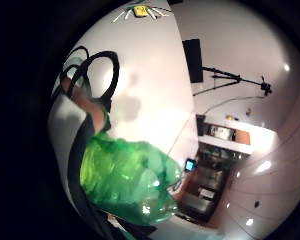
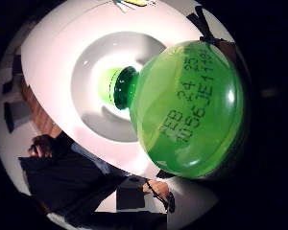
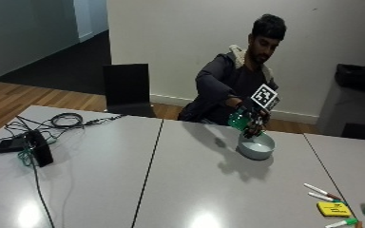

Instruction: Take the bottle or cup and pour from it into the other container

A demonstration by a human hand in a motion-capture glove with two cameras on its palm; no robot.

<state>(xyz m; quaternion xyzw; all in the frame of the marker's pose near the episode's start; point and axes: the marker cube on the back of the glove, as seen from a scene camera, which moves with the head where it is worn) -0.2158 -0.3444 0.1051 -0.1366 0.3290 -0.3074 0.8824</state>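
Gloved right hand (image 3: 253, 122) was wrapped round a green bottle (image 3: 238, 118), fingers curled on its body, holding it up above the table (image 3: 188, 180) at the far side, just in front of the person. From where I sat the bottle was tipped, neck pointing down twd the grey bowl (image 3: 256, 148) right below it; thumb-side cam had the bottle's mouth (image 2: 119, 87) over the bowl's inside (image 2: 93, 52), not touching the rim. Couldn't tell if anything was coming out. Markers (image 3: 321, 191) and a yellow pad (image 3: 333, 209) lay near right; cables and a black box (image 3: 38, 148) sat at the left edge.
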